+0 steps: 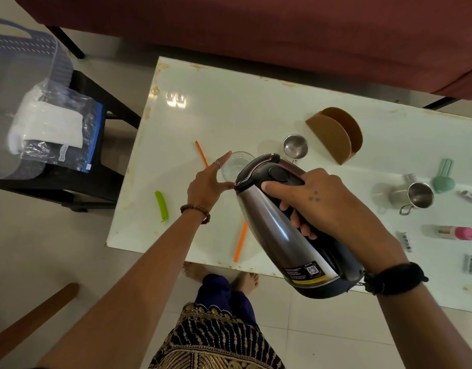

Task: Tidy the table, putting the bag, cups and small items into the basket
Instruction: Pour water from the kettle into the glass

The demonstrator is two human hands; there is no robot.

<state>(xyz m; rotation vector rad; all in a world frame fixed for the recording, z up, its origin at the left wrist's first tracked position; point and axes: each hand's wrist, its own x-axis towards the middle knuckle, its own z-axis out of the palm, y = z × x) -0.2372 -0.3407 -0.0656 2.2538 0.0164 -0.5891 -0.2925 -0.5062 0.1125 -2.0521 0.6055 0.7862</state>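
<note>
The right hand (320,201) grips the tilted kettle (280,230) by its handle, spout over the glass (236,165); the left hand's (206,183) straight fingers steady that glass. The bag (56,131) sits in the basket (21,83).

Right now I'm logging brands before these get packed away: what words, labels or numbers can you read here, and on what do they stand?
None can be read.
Kettle: a label near its base with a QR code and lines of print, too small to read.
Plastic bag: a small printed mark near its lower edge, blurred.
Pink-capped bottle: label print blurred.
Small white packets: dark marks, illegible.
</note>
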